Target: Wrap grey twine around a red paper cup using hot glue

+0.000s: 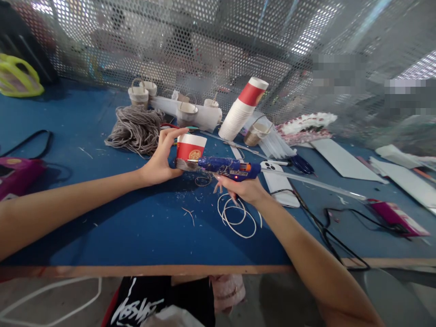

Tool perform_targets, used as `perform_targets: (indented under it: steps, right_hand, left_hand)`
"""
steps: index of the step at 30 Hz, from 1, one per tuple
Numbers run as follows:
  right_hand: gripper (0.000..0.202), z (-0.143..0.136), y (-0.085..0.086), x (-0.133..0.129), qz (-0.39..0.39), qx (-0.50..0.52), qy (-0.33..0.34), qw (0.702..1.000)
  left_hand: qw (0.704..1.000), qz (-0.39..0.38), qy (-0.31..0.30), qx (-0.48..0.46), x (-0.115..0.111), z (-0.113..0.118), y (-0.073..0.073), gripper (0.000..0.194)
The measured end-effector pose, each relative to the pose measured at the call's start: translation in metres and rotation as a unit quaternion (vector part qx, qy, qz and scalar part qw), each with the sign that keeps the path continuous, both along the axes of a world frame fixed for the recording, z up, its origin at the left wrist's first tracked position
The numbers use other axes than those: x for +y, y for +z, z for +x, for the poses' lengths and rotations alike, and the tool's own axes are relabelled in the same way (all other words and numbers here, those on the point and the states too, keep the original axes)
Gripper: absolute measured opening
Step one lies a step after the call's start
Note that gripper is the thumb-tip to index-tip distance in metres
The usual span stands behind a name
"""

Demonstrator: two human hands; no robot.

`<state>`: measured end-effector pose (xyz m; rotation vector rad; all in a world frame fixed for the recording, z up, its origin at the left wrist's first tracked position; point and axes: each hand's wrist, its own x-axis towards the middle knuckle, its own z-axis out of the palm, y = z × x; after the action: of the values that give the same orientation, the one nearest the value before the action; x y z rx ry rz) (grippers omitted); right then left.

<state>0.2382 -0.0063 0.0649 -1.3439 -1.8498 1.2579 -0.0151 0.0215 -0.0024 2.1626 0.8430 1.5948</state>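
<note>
The red-and-white paper cup (191, 144) sits near the middle of the frame, only partly covered: greyish cord (181, 164) rings its base, while the printed wall above is bare up to the rim. In the upper middle, a small handled bucket (186, 115) and others like it look much further along (each has a loop over the top), and a tilted stack of paper cups (237, 113) shows no cord at all.

The left forearm comes in from the left edge, nearly level, and the left hand (160, 160) curves in a C around the cup, fingers up by the rim and thumb low by the base, holding it. The right forearm slants up from the lower right; the right hand (243, 188) has its fingers closed around the blue hot-glue gun (221, 164), whose nozzle points left across the cup's lower wall. Whether the tip touches, I cannot tell. A skein of grey cord (134, 131) lies left of the buckets.
</note>
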Motion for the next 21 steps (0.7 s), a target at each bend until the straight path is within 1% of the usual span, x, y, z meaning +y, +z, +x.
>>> perform_targets:
  steps: [9, 14, 21]
  right_hand:
    - [0.027, 0.0026, -0.0035, 0.0042, 0.040, 0.000, 0.018, 0.999]
    - [0.027, -0.0004, -0.0004, 0.0030, 0.042, -0.024, 0.001, 0.999]
    - [0.025, -0.0009, 0.0015, 0.0013, 0.076, -0.012, 0.017, 0.997]
  left_hand:
    - [1.000, -0.007, -0.003, -0.001, 0.0008, -0.0002, -0.0004, 0.095]
    - [1.000, -0.013, -0.006, -0.004, -0.0004, -0.0003, 0.0005, 0.093]
    - [1.000, -0.024, -0.004, -0.012, -0.0005, -0.0007, -0.0004, 0.092]
